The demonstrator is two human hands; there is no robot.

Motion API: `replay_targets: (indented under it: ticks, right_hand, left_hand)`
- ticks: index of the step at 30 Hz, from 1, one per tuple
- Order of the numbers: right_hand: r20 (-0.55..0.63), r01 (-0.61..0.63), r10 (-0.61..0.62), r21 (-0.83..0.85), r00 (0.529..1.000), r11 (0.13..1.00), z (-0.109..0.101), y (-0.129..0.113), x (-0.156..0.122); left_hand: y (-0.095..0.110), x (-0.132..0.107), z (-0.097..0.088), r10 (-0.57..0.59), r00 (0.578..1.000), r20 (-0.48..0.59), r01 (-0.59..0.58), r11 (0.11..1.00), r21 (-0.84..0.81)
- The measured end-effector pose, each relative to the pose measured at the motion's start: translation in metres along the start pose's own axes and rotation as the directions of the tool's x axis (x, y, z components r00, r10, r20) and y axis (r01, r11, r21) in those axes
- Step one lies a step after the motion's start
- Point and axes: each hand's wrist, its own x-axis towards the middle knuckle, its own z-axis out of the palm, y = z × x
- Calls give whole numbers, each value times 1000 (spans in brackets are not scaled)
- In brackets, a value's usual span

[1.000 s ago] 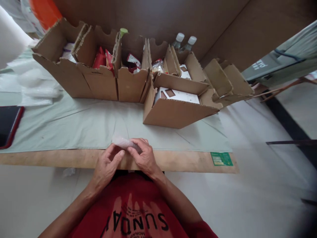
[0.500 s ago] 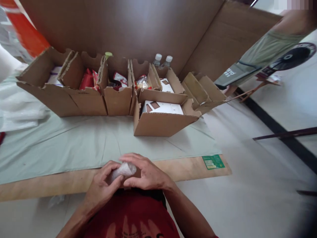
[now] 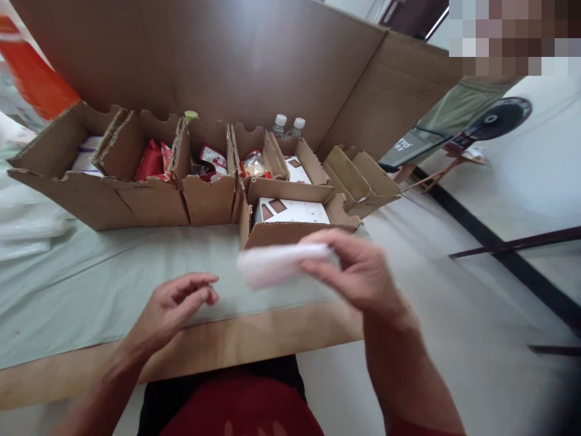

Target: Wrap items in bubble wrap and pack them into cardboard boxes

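My right hand point(image 3: 358, 272) pinches a small pale roll of wrapping point(image 3: 276, 266), blurred by motion, and holds it up just in front of the nearest cardboard box point(image 3: 295, 230). That box holds a white carton with brown patches point(image 3: 293, 212). My left hand point(image 3: 175, 306) hovers over the table's near edge with its fingers loosely curled and nothing in them, a short way left of the roll.
A row of open cardboard boxes point(image 3: 136, 200) with red packets point(image 3: 152, 163) and snack bags stands on a pale green cloth point(image 3: 91, 284). Two bottles point(image 3: 287, 126) stand behind. A tall cardboard wall point(image 3: 204, 60) backs the table. Another person stands at the upper right beside a fan point(image 3: 494, 118).
My right hand has lifted the pale roll up and to the right, away from my left hand, which has let go of it. The camera has tilted upward.
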Motion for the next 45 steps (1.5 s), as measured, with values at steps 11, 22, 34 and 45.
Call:
replay_targets:
  ticks: [11, 22, 34, 45]
  right_hand:
    - [59, -74, 98, -323, 993, 943, -10, 37, 123]
    - [248, -132, 338, -597, 908, 791, 27, 34, 138]
    - [404, 79, 429, -796, 808, 600, 43, 12, 163]
    - [424, 100, 417, -787, 804, 609, 54, 28, 155]
  left_hand:
    - [-62, 80, 37, -5, 981, -192, 18, 998, 68]
    - [-71, 79, 35, 87, 985, -149, -62, 984, 164]
    - [-68, 79, 34, 163, 979, -120, -128, 957, 259]
    - [-66, 79, 34, 128, 984, -126, -96, 968, 233]
